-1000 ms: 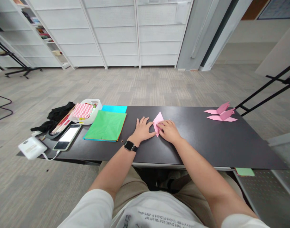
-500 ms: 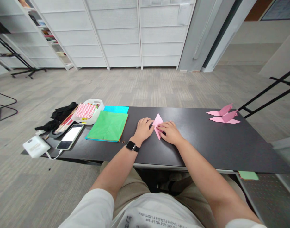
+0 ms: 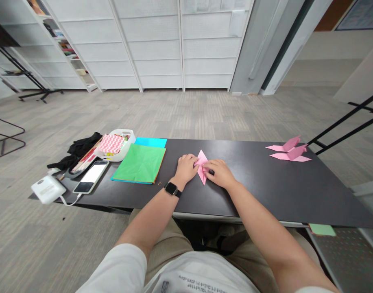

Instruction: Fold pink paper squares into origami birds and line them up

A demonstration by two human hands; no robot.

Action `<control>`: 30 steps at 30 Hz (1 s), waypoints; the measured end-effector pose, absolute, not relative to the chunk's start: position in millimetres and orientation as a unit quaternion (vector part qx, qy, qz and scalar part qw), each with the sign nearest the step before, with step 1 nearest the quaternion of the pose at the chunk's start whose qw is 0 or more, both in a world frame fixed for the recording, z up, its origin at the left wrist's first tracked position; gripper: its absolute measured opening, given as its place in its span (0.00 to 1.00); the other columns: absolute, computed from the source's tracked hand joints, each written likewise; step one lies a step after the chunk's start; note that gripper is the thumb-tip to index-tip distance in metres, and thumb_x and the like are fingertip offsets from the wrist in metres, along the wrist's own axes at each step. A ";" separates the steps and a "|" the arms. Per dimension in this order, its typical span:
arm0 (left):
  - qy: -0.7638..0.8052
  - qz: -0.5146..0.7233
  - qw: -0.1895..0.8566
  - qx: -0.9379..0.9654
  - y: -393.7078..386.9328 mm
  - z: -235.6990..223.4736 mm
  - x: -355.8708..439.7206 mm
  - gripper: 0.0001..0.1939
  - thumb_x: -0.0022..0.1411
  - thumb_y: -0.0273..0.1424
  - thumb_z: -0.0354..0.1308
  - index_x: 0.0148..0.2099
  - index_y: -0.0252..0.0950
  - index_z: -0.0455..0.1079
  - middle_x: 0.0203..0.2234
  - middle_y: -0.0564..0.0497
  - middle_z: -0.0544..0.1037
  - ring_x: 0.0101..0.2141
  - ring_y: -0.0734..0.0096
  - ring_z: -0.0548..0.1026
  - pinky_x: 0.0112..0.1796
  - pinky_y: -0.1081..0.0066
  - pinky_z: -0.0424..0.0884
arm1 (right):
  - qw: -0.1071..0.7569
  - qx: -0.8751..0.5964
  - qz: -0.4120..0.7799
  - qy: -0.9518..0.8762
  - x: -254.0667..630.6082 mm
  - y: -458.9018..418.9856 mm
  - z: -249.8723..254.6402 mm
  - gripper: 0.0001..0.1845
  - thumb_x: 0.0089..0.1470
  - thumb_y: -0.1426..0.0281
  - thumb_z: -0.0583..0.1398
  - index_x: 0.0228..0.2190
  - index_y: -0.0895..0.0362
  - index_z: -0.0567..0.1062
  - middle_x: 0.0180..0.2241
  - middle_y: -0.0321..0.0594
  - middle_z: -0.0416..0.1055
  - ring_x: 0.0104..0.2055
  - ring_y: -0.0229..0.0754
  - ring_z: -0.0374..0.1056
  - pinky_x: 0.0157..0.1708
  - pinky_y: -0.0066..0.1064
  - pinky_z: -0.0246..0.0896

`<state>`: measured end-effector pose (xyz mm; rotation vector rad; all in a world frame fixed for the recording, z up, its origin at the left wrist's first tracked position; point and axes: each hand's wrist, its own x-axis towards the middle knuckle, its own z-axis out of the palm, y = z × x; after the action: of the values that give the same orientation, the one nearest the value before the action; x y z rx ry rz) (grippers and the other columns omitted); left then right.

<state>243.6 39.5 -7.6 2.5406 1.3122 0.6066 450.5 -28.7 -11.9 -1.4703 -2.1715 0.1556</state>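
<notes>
A pink folded paper piece (image 3: 201,163), narrow with points at both ends, lies on the black table (image 3: 265,187) in front of me. My left hand (image 3: 186,167), a watch on its wrist, has its fingers curled onto the paper's left edge. My right hand (image 3: 219,173) pinches the paper's right side with its fingertips. Most of the paper's middle is hidden between the two hands.
Two finished pink folded shapes (image 3: 288,149) sit at the far right of the table. A stack of green and blue paper sheets (image 3: 140,162) lies to the left. Further left are a white tray (image 3: 116,145), a phone (image 3: 91,176), a white charger (image 3: 47,189) and black cloth (image 3: 78,146).
My left fingers have curled from flat beside the paper to gripping its left edge. Both hands have drawn closer together over the paper. The camera has tilted slightly.
</notes>
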 end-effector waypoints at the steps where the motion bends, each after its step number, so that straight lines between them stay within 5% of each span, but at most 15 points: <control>1: 0.448 0.206 0.110 0.863 39.1 -7.2 244.0 0.13 0.71 0.35 0.59 0.55 0.44 0.77 0.52 0.48 0.78 0.54 0.57 0.71 0.57 0.56 0.65 | 0.258 -0.563 0.048 -0.784 451.9 -28.2 -12.3 0.12 0.64 0.66 0.63 0.48 0.49 0.82 0.47 0.41 0.80 0.51 0.49 0.71 0.56 0.43 0.58; 19: 0.437 0.204 0.155 0.862 40.5 -7.6 252.0 0.18 0.70 0.33 0.59 0.61 0.44 0.72 0.49 0.49 0.80 0.51 0.57 0.73 0.55 0.58 0.65 | 0.227 -0.686 0.024 -0.690 450.6 -18.5 -19.5 0.12 0.63 0.62 0.63 0.46 0.49 0.82 0.46 0.43 0.78 0.51 0.52 0.68 0.53 0.44 0.53; 30: 0.414 0.193 0.104 0.884 41.9 -6.6 257.2 0.09 0.73 0.35 0.57 0.48 0.44 0.79 0.46 0.48 0.79 0.50 0.57 0.72 0.56 0.56 0.63 | 0.224 -0.675 0.011 -0.703 446.7 -16.2 -16.1 0.10 0.65 0.65 0.61 0.45 0.49 0.81 0.42 0.42 0.79 0.48 0.51 0.69 0.51 0.43 0.51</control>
<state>257.2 41.9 -6.6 2.6053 1.2204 0.5682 446.7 -16.2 -16.1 -1.8634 -1.9403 0.0303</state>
